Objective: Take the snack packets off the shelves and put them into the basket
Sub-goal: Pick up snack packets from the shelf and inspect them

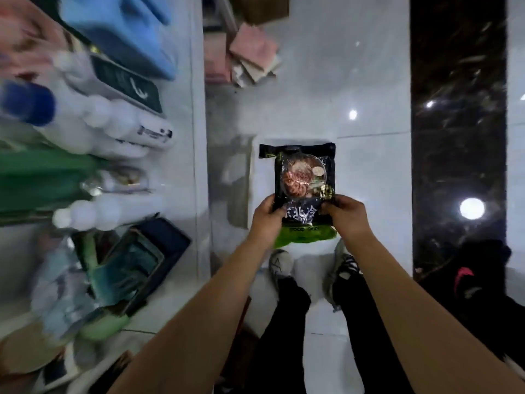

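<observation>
A dark snack packet with a picture of a food bowl and a green lower edge is held out flat over the floor in front of me. My left hand grips its lower left side, thumb on top. At the lower right side, my right hand pinches it the same way. The shelves run along the left of the view, blurred, packed with goods. No basket shows in this view.
On the shelves lie white bottles, a blue-capped bottle, green packs and dark boxes. Pink and tan packs lie on the white floor ahead. A black glossy strip runs down the right. My shoes stand below the packet.
</observation>
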Available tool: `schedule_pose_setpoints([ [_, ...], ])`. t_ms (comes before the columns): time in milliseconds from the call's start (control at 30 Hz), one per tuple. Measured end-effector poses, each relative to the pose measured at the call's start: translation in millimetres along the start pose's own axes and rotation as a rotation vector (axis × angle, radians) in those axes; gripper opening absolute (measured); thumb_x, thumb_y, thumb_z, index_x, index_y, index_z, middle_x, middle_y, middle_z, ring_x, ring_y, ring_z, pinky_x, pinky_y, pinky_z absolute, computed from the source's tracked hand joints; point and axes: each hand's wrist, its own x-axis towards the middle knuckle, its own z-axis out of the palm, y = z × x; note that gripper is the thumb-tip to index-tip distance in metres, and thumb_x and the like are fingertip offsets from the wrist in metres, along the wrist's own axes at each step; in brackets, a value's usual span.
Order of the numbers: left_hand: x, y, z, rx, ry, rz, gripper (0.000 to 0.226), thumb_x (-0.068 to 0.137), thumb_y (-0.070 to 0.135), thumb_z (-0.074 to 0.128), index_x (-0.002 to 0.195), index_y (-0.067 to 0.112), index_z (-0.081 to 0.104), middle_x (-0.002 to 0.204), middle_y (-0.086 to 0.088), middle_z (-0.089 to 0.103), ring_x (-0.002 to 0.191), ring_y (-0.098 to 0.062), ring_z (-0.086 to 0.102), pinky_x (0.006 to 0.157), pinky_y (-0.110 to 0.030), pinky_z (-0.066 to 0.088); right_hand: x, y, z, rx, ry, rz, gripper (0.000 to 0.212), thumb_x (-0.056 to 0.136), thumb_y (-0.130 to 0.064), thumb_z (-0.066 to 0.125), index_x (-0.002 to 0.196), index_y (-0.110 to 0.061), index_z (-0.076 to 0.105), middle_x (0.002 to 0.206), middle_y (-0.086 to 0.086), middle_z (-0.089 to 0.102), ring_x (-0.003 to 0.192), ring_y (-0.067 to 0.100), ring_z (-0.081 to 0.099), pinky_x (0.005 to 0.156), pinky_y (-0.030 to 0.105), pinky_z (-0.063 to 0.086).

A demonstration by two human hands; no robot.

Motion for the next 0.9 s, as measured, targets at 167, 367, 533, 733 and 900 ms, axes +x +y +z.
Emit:
schedule_pose_setpoints([
  [167,83,-64,37,0.063,-0.034,-0.135,0.039,0.093,0.009,0.056,0.131,0.017,0.055,0.115,0.001,0.062,0.106,-0.021,0.058,0.093,-0.033,0.048,84,64,9,-0.111,-0.016,0.117,0.024,0.086,0.011,0.062,0.104,-0.004,0.069,0.092,0.009,0.069,0.069,0.015,0.064,0.053,0.012,0.052],
  [367,186,-118,82,0.171,-0.031,-0.162,0.044,0.091,0.008,0.056,0.134,0.015,0.050,0.126,-0.007,0.060,0.110,-0.024,0.057,0.084,-0.027,0.042,173,121,31,-0.167,-0.081,0.146,0.034,0.078,0.003,0.070,0.112,-0.004,0.067,0.100,0.013,0.072,0.089,0.027,0.069,0.084,0.040,0.059],
  [533,222,-154,103,0.258,-0.152,-0.150,0.037,0.092,0.013,0.057,0.128,0.019,0.053,0.114,0.000,0.062,0.103,-0.021,0.059,0.083,-0.031,0.047,214,150,45,-0.121,-0.108,0.310,0.022,0.085,-0.004,0.064,0.106,-0.007,0.062,0.087,0.006,0.065,0.073,0.019,0.062,0.060,0.026,0.050],
  [733,187,-167,113,0.499,-0.291,-0.164,0.056,0.094,-0.005,0.043,0.147,0.009,0.034,0.148,-0.015,0.041,0.133,-0.029,0.041,0.106,-0.027,0.033,201,147,43,-0.367,-0.086,0.341,0.026,0.086,-0.012,0.060,0.111,-0.004,0.060,0.099,0.012,0.062,0.094,0.029,0.062,0.077,0.035,0.051],
  [900,116,-118,101,0.617,-0.225,-0.066,0.067,0.096,0.002,0.037,0.155,0.019,0.010,0.148,-0.016,0.040,0.126,-0.031,0.046,0.101,-0.032,0.039,151,100,20,-0.297,-0.062,0.274,0.013,0.089,-0.004,0.053,0.086,0.000,0.066,0.093,0.020,0.068,0.082,0.020,0.056,0.074,0.035,0.048],
])
